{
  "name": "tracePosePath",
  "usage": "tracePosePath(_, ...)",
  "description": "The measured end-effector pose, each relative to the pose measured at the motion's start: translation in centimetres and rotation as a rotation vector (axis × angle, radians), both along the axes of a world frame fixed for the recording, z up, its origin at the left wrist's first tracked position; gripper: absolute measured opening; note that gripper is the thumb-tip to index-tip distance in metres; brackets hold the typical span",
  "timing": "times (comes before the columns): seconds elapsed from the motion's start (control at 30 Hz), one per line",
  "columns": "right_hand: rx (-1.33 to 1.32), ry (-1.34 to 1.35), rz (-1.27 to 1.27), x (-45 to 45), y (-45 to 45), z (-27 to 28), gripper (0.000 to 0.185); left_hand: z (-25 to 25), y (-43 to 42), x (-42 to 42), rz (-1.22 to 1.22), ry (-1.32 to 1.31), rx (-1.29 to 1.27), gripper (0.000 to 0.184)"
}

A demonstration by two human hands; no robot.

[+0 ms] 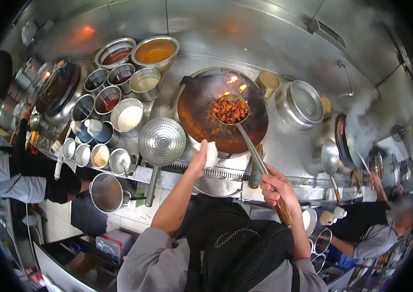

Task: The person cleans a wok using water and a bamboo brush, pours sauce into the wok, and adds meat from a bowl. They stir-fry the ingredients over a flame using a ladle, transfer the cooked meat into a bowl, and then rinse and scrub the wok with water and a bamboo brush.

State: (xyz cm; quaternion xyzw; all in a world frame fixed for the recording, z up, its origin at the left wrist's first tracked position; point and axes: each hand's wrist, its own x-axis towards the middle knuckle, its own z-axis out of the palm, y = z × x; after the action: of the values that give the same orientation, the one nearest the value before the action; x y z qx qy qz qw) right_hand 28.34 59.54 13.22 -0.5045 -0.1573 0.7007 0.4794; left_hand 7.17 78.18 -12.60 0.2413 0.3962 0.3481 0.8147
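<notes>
My right hand is wrapped round the wooden-ended handle of a long metal ladle. Browned, reddish food pieces fill the ladle's bowl, which is over the dark wok. At the wok's near left edge, my left hand is closed on a folded white cloth. Reddish-brown residue coats the wok's inside, and small flames show near its far side. Left of my left hand lies a perforated strainer, its handle pointing toward me.
Metal pots of sauces and small seasoning bowls crowd the left. A lidded pot stands right of the wok. One person works at far left, another at far right, beside a steaming wok.
</notes>
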Motion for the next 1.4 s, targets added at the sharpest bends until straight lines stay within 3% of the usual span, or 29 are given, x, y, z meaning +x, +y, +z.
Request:
tracePosePath(0.07,0.01,-0.036,0.035,1.9,-0.3,0.0,0.062,0.2,-1.9,-1.6,0.253,0.134,0.034,0.047)
tracePosePath(0.1,0.008,-0.029,0.055,3.0,-0.5,-0.2,0.062,1.7,-3.1,-4.0,0.227,0.247,0.0,0.045)
tracePosePath(0.23,0.041,0.045,0.173,7.3,0.1,-1.5,0.064,-3.6,-7.8,-11.9,0.267,0.375,0.136,0.054)
tracePosePath(0.3,0.035,0.094,0.228,9.2,0.6,-2.7,0.061,-4.4,-9.1,-13.3,0.149,0.537,0.282,0.062)
tracePosePath(0.33,0.039,0.093,0.263,10.0,0.9,-3.2,0.062,-4.8,-9.4,-13.6,0.052,0.713,0.239,0.062)
tracePosePath(0.37,0.037,0.104,0.289,10.8,1.2,-3.4,0.062,-5.3,-9.7,-13.5,0.075,0.725,0.228,0.062)
tracePosePath(0.43,0.047,0.146,0.367,12.2,1.7,-3.6,0.069,-8.9,-9.9,-13.8,0.06,1.364,0.526,0.061)
tracePosePath(0.47,0.043,0.153,0.388,12.6,2.0,-3.7,0.069,-11.7,-9.6,-14.2,0.212,1.126,0.456,0.066)
tracePosePath(0.5,0.036,0.165,0.419,12.9,2.3,-3.7,0.069,-11.1,-9.9,-13.3,0.326,1.07,0.474,0.074)
tracePosePath(0.57,0.041,0.156,0.492,13.2,2.8,-3.6,0.069,-11.1,-10.4,-11.9,0.436,1.27,0.455,0.081)
tracePosePath(0.7,0.031,0.102,0.718,11.6,4.3,-2.9,0.068,-10.5,-11.6,-10.0,0.592,1.275,0.397,0.092)
tracePosePath(0.73,0.018,0.081,0.787,10.9,4.6,-2.6,0.071,-7.4,-12.5,-9.1,0.602,1.305,0.349,0.094)
tracePosePath(0.8,0.011,0.065,0.896,9.1,4.6,-2.2,0.073,-11.2,-15.5,-9.1,0.85,1.358,0.482,0.091)
tracePosePath(0.93,-0.017,0.122,1.28,3.0,4.9,-2.9,0.072,-8.4,-28.7,-8.4,0.706,1.375,0.232,0.087)
tracePosePath(1.1,-0.069,0.257,1.524,-8.5,2.1,-3.5,0.068,-11.3,-48.5,-7.4,0.746,1.368,-0.067,0.082)
tracePosePath(1.23,-0.129,0.232,1.824,-19.5,-5.9,-2.9,0.069,-14.2,-63.5,-4.7,1.013,1.373,-0.442,0.084)
tracePosePath(1.4,-0.142,0.268,2.115,-32.6,-21.0,-2.7,0.068,-12.8,-76.6,-2.9,1.306,1.175,-0.796,0.083)
